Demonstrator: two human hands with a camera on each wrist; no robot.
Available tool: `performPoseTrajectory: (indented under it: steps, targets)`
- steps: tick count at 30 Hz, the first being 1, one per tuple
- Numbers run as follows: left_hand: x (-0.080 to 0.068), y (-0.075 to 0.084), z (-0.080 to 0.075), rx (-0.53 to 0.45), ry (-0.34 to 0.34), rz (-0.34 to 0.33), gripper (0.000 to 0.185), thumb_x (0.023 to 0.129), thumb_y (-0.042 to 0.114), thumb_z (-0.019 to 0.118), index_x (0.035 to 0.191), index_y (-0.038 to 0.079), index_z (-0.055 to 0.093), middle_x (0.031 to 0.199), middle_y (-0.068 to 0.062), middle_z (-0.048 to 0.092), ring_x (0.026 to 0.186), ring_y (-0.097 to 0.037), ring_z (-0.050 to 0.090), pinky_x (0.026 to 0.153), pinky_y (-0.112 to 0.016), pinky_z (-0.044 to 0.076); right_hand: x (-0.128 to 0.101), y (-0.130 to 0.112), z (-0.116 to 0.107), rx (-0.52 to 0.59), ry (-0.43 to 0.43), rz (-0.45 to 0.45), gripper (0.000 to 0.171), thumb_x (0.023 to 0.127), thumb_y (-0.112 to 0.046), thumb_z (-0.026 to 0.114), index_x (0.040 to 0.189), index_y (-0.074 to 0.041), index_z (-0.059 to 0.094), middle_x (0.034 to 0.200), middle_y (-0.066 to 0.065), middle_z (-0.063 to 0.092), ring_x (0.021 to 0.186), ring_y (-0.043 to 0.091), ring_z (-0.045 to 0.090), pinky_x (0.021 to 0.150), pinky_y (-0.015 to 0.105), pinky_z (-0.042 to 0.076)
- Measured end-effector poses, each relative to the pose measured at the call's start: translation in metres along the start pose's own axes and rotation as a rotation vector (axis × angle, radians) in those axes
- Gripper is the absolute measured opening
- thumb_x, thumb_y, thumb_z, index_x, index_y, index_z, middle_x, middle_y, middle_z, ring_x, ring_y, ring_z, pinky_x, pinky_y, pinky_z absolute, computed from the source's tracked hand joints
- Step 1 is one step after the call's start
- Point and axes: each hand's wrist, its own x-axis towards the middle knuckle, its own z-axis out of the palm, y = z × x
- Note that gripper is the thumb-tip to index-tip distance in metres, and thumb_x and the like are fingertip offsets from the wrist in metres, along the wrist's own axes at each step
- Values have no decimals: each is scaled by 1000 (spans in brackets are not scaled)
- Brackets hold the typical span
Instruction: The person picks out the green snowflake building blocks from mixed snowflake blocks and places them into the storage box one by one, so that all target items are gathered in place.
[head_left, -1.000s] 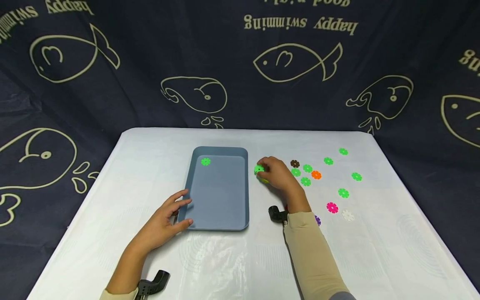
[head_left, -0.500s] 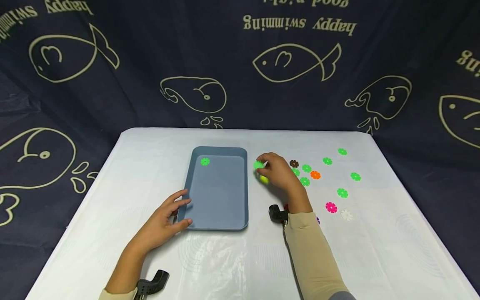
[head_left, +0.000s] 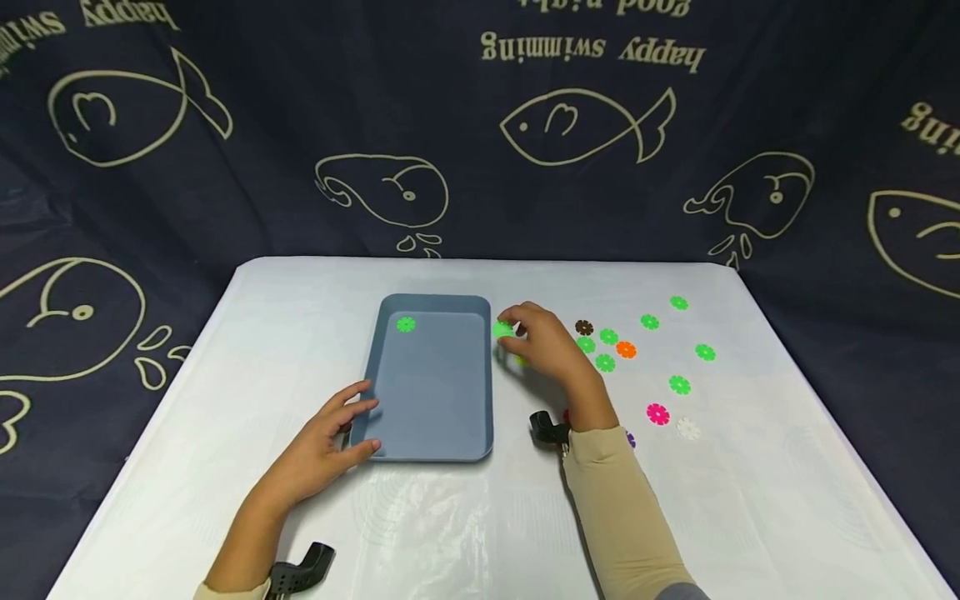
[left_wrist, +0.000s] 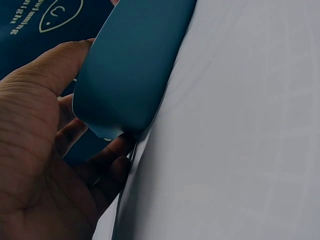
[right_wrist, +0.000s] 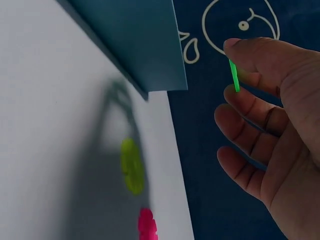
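A shallow grey-blue tray (head_left: 435, 392) lies on the table with one green notched plastic disc (head_left: 406, 324) in its far left part. My left hand (head_left: 315, 450) holds the tray's near left corner, thumb at the near rim and fingers over the left rim. In the left wrist view the tray wall (left_wrist: 130, 65) sits between thumb and fingers. My right hand (head_left: 546, 340) pinches another green disc (right_wrist: 234, 76) between thumb and fingertip, raised just beside the tray's right rim. Below that hand, a yellow-green disc (right_wrist: 132, 166) lies on the table, partly hidden in the head view.
Right of the hand lie several green discs (head_left: 605, 362), plus a brown disc (head_left: 584, 327), an orange disc (head_left: 626, 349), a pink disc (head_left: 657, 414) and a white disc (head_left: 687, 428). A purple disc (head_left: 631, 439) is partly hidden by the right sleeve. A dark printed cloth (head_left: 480, 125) hangs behind the table.
My right hand has lifted the green disc a little and moved left with it toward the tray, off the yellow-green disc. The left hand stays at the tray corner.
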Motion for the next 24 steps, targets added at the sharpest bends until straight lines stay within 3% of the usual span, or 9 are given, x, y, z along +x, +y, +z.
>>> performPoseTrajectory:
  steps: [12,19,24]
  targets:
    - [-1,1,2,-9,-2,-10,59,88,26,78,138,2,57,158,-4,33,128,-22,50,96,-12,40,0,-10,4,-15,8,-41,26,91,-14,73,116,-8,68,111,5,63,95,30,62,80,37,50]
    - [0,1,1,10,5,1,58,88,27,78,137,2,58,157,-7,35,125,-26,52,96,-20,44,0,-22,7,-29,-6,-97,24,92,-15,73,115,-9,68,109,4,63,95,27,62,79,35,50]
    - [-1,2,1,7,5,-4,58,88,27,78,137,2,58,157,-6,34,128,-26,50,97,-16,42,0,-28,8,-37,-9,-110,24,92,-15,73,115,-9,68,107,3,62,95,25,61,79,35,51]
